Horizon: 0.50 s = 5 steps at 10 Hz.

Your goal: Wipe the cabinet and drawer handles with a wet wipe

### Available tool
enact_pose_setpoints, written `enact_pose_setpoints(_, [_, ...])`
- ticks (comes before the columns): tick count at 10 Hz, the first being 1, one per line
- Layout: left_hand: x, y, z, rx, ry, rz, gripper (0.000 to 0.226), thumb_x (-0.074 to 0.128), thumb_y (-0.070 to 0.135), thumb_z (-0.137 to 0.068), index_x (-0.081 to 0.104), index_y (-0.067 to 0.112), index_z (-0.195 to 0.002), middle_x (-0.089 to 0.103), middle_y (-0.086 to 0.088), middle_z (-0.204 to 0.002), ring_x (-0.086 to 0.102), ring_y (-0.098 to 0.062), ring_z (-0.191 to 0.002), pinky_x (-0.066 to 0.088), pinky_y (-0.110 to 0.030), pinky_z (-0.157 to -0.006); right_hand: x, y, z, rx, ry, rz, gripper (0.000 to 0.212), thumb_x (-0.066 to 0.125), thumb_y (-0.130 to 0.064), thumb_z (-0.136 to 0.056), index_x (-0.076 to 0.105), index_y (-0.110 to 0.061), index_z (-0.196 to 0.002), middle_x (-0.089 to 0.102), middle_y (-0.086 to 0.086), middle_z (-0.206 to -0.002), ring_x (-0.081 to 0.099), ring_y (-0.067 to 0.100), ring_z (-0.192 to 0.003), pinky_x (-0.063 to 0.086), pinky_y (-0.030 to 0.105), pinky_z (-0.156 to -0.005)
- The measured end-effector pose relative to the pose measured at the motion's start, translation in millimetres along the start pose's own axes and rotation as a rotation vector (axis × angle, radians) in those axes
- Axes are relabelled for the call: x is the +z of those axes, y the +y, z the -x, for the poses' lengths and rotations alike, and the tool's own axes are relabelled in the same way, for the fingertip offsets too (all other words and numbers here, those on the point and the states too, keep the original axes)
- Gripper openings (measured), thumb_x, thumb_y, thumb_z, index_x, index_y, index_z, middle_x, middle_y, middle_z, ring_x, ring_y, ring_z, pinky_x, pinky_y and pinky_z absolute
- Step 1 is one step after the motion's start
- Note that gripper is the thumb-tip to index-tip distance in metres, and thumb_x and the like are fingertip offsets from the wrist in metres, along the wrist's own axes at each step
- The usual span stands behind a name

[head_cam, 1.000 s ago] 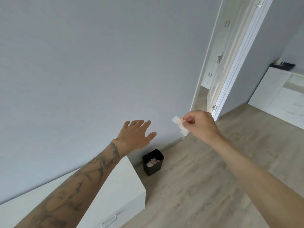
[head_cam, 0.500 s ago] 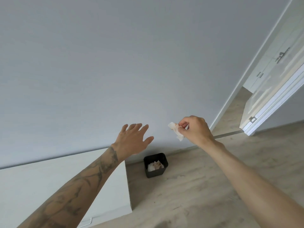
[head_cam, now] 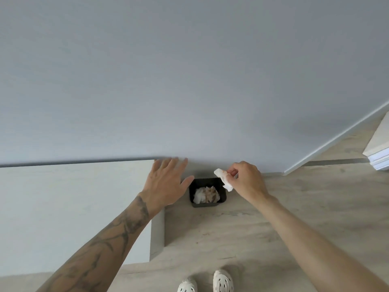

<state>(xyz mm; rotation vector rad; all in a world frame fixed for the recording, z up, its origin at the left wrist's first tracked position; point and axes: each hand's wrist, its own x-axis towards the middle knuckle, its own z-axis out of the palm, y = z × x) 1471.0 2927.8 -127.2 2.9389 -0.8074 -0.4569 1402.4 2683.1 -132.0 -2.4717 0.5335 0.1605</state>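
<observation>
My right hand (head_cam: 247,181) pinches a crumpled white wet wipe (head_cam: 223,179) between thumb and fingers, right above the right rim of a small black bin (head_cam: 223,199). The bin stands on the floor against the wall and holds several used, stained wipes. My left hand (head_cam: 166,182) is spread with straight fingers over the far right corner of the white cabinet top (head_cam: 73,207), holding nothing. No handle of the cabinet shows from this angle.
A grey wall (head_cam: 189,81) fills the upper view, with a white skirting running to the right. A white door edge (head_cam: 379,152) is at the far right. Wood-look floor (head_cam: 294,207) spreads below, with my white shoes (head_cam: 210,283) at the bottom.
My view has tilted down and to the left, so the bin now lies directly under my hands. The right hand with the wipe has come over the bin. The left hand stays spread.
</observation>
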Motion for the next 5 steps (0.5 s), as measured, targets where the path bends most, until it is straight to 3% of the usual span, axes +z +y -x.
enact_pose_setpoints(1, [70.9,-4.7,-32.8,-0.042,-0.017,0.03,0.068,0.033,0.061,-0.111,0.022,0.027,-0.169,0.033,0.002,-0.17,0.023,-0.019,-0.16,0.011,-0.042,-0.131,63.0,46.8,-45.6,-0.005,-0.036,-0.02,0.009,0.069,-0.029,-0.088,0.074,-0.025,-0.081,0.069,-0.014,-0.079,0.068,0.014,-0.08,0.055,0.034,-0.071])
enact_pose_setpoints(3, [212.7,-18.0,-85.2,-0.125,-0.103,0.032,0.069,0.027,0.063,-0.111,0.017,0.029,-0.171,0.028,0.002,-0.174,0.02,-0.019,-0.162,0.013,-0.043,-0.133,191.8,141.8,-122.5,-0.038,-0.087,0.059,0.009,0.067,-0.021,-0.089,0.074,-0.025,-0.085,0.068,-0.012,-0.085,0.066,0.017,-0.084,0.049,0.033,-0.068])
enact_pose_setpoints(4, [261.3,-22.1,-102.1,-0.136,-0.101,0.017,0.07,0.026,0.065,-0.111,0.017,0.03,-0.171,0.027,0.0,-0.175,0.02,-0.02,-0.162,0.012,-0.043,-0.133,231.1,175.1,-146.8,-0.03,-0.119,0.097,0.009,0.068,-0.028,-0.092,0.075,-0.025,-0.087,0.07,-0.01,-0.09,0.067,0.018,-0.089,0.051,0.033,-0.072])
enact_pose_setpoints(5, [279.3,-29.9,-118.2,-0.133,-0.075,0.0,0.07,0.028,0.065,-0.111,0.019,0.029,-0.171,0.03,0.001,-0.173,0.024,-0.02,-0.161,0.015,-0.044,-0.133,249.0,192.8,-160.2,-0.02,-0.126,0.117,0.011,0.07,-0.025,-0.094,0.077,-0.025,-0.103,0.072,-0.007,-0.104,0.068,0.017,-0.102,0.056,0.036,-0.084])
